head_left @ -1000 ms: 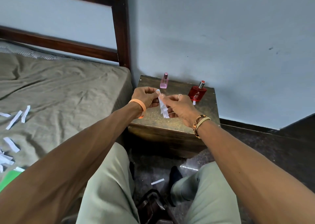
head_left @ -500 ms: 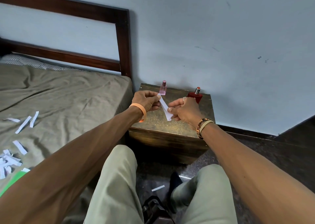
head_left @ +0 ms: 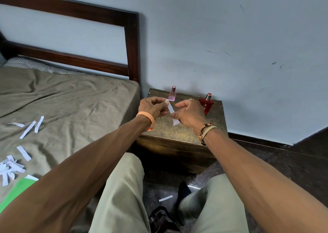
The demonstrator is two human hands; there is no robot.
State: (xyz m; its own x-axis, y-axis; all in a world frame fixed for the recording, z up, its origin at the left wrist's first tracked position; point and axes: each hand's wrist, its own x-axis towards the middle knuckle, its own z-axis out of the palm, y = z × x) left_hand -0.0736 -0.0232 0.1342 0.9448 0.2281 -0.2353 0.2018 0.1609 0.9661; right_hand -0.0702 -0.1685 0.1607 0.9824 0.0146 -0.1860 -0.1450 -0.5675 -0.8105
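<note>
A narrow white paper strip [head_left: 171,110] is held slanted in the air above the wooden bedside table [head_left: 177,144]. My left hand [head_left: 152,108], with an orange wristband, pinches the strip's upper end. My right hand [head_left: 190,114], with a beaded bracelet and a ring, pinches the strip lower down between thumb and fingers. A small pink perfume bottle [head_left: 172,94] stands at the table's back edge, just beyond my hands. A red perfume bottle [head_left: 206,103] stands to its right, partly hidden behind my right hand.
Several white paper strips [head_left: 26,131] lie scattered on the olive bed sheet [head_left: 74,105] at left, beside a green sheet [head_left: 17,192]. One strip [head_left: 165,198] lies on the dark floor between my knees. A dark object [head_left: 163,220] sits by my feet. The wooden headboard [head_left: 131,46] stands against the wall.
The strip has tilted from nearly upright to slanted. My right hand has slid lower along it and its fingers have spread a little. The camera view has shifted upward.
</note>
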